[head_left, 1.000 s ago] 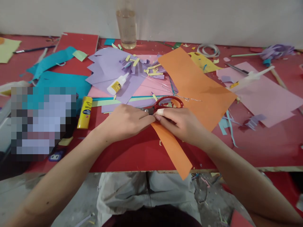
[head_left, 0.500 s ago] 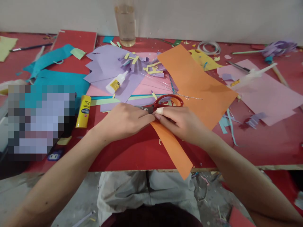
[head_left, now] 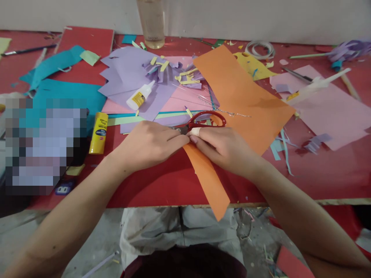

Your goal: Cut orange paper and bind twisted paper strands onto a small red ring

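At the table's middle, my left hand point(head_left: 149, 144) and my right hand point(head_left: 224, 146) meet with their fingertips together. Both pinch the upper end of an orange paper strip point(head_left: 207, 177), whose free end hangs past the table edge towards my lap. The pinched end is mostly hidden by my fingers. White tape wraps one finger of my right hand. Red-handled scissors point(head_left: 207, 114) lie just beyond the hands, their blades partly covered by my left hand. Behind my right hand rests a large orange sheet point(head_left: 237, 88).
A glue stick point(head_left: 99, 133) stands left of my left hand, near a pixelated object point(head_left: 46, 146). Farther back are a white glue bottle point(head_left: 140, 96), purple paper point(head_left: 124, 73) and a bottle of liquid point(head_left: 152, 25). Pink paper point(head_left: 327, 116) and scraps lie right.
Both hands keep their pinch at nearly the same place. The strip's lower end has swung slightly left. My view has tipped down a little, so the background sits higher.
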The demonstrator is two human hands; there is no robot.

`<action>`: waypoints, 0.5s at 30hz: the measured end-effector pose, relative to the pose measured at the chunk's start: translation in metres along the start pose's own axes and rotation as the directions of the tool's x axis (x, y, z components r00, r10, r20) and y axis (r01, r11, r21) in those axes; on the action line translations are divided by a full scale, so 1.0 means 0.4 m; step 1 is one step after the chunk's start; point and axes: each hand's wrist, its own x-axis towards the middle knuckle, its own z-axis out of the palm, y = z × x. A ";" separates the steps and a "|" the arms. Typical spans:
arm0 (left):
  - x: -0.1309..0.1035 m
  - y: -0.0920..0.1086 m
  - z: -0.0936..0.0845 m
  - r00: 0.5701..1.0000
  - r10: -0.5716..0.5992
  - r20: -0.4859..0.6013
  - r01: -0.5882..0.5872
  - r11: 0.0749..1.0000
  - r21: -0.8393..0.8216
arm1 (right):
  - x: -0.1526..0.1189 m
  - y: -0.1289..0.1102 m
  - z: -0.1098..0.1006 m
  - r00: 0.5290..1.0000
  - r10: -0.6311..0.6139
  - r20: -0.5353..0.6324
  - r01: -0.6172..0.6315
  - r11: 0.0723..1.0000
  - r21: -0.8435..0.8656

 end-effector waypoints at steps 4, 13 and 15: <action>0.000 0.000 -0.001 1.000 -0.014 0.006 0.014 1.000 0.004 | 0.000 0.002 0.000 1.000 0.003 0.005 -0.003 1.000 -0.010; 0.002 -0.002 -0.003 0.999 -0.021 -0.027 0.021 1.000 -0.003 | -0.001 0.005 0.000 1.000 0.003 0.025 -0.001 0.999 -0.049; 0.002 -0.002 -0.003 0.999 -0.019 -0.033 0.019 1.000 -0.006 | -0.001 0.006 0.000 1.000 -0.008 0.024 0.010 0.999 -0.054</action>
